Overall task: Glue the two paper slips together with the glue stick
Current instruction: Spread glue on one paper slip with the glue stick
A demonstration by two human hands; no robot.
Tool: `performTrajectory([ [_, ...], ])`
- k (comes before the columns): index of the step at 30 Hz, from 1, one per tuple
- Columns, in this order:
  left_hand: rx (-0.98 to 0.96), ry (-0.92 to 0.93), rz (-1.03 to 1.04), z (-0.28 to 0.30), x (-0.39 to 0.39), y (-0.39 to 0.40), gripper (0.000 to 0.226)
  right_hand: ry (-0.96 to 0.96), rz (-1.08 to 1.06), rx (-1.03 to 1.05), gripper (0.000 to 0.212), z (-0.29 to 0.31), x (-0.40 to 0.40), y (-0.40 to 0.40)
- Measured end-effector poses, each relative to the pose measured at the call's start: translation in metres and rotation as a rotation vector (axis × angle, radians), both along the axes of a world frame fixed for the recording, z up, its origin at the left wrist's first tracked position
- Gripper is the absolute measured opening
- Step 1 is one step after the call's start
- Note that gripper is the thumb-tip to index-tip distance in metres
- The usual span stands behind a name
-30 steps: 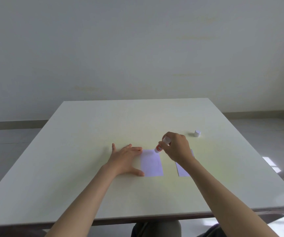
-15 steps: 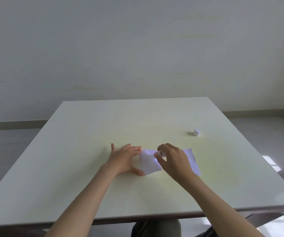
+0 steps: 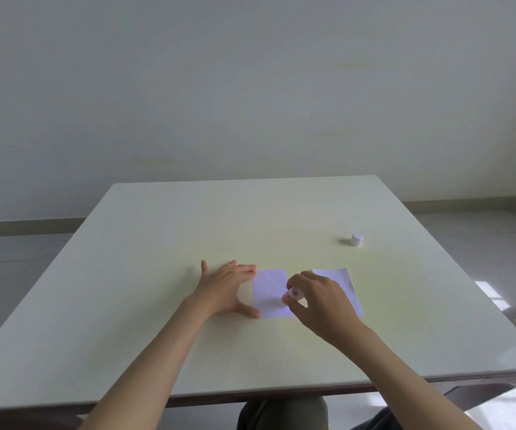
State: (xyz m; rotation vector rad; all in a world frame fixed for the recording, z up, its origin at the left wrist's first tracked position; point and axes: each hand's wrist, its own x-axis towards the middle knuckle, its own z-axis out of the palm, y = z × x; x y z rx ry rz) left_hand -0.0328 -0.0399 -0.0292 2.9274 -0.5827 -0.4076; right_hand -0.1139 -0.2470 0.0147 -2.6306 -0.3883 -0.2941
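Two small paper slips lie flat on the table, side by side with a thin gap between them. Both are pale, a soft white with a bit of purple, and shaped like little rectangles. The left paper slip [image 3: 269, 292] is easy to see. The right paper slip [image 3: 345, 282] is partly hidden, so only its far edge and right side show. The glue stick [image 3: 295, 293] is a short white tube, tipped over, with its round end facing us. Its other end is down near the right edge of the left slip. Its small white cap [image 3: 356, 239] stands alone, far off to the right.
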Motion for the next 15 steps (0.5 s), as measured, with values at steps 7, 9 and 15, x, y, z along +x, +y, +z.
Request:
performTrajectory([
  [7,-0.015,-0.006,0.001,-0.001,0.000,0.001,0.107,0.073,0.020,0.003,0.013,0.008,-0.010,-0.006],
  [9,-0.015,-0.005,-0.002,-0.001,0.000,0.001,0.107,0.090,0.014,0.026,0.010,0.011,-0.011,-0.009],
  [15,-0.080,-0.069,-0.040,0.001,-0.001,0.002,0.098,0.016,-0.131,0.405,0.018,0.026,-0.006,-0.015],
])
